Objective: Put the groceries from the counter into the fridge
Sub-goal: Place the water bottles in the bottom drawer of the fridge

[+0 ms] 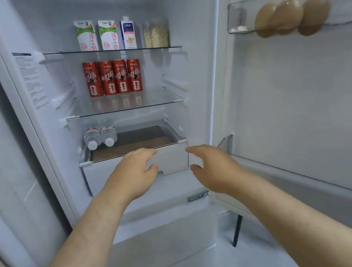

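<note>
The left hand (pixel 135 173) is hovering at the front of the white drawer (pixel 172 160), fingers and thumb curved apart in a loose C and holding nothing. I cannot tell whether they are touching the panel. The right hand (pixel 211 166) is hanging just beside the drawer's right corner, its fingers relaxed and apart, also gripping nothing. The drawer is sitting pulled out at the foot of the fridge (pixel 201 62), and two water bottles (pixel 99 135) are lying on their sides in its left part, caps facing outward. Four red cans (pixel 113 77) are standing in a row on the glass shelf (pixel 154 101) above. Three cartons (pixel 107 35) and two jars (pixel 156 33) are standing on the top shelf (pixel 172 46). Three brown eggs (pixel 290 17) are resting in the rack (pixel 235 18) of the open door (pixel 303 115) at the right.
</note>
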Action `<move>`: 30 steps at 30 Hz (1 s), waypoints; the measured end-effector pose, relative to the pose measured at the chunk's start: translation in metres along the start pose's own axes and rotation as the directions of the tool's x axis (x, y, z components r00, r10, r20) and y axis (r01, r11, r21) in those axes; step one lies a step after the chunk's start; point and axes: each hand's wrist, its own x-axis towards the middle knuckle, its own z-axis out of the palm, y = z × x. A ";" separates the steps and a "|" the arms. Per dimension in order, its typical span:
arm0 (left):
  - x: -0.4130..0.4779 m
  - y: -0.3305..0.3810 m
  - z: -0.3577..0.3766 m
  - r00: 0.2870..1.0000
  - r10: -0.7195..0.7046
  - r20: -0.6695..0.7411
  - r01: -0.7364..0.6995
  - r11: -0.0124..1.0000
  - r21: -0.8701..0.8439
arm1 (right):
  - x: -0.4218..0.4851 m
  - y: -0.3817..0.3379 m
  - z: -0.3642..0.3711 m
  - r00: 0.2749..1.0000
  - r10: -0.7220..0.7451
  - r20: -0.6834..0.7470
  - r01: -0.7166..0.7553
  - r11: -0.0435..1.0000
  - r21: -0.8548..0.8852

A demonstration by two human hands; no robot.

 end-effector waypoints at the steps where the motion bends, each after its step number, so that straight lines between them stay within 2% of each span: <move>1: -0.001 0.008 0.001 1.000 0.022 0.006 -0.022 1.000 0.003 | -0.009 0.002 -0.005 1.000 0.010 -0.010 -0.010 1.000 -0.005; 13: -0.031 0.119 0.004 0.975 0.214 0.058 -0.213 0.977 -0.035 | -0.120 0.037 -0.069 0.988 0.092 -0.124 -0.108 0.987 -0.122; 20: -0.069 0.204 0.021 0.946 0.307 0.100 -0.299 0.950 -0.089 | -0.213 0.075 -0.112 0.966 0.194 -0.171 -0.226 0.956 -0.189; 25: -0.096 0.260 0.032 0.913 0.384 0.134 -0.368 0.921 -0.129 | -0.283 0.099 -0.141 0.944 0.263 -0.200 -0.304 0.929 -0.212; 30: -0.125 0.323 0.047 0.851 0.494 0.176 -0.469 0.867 -0.167 | -0.358 0.122 -0.168 0.898 0.366 -0.244 -0.421 0.876 -0.235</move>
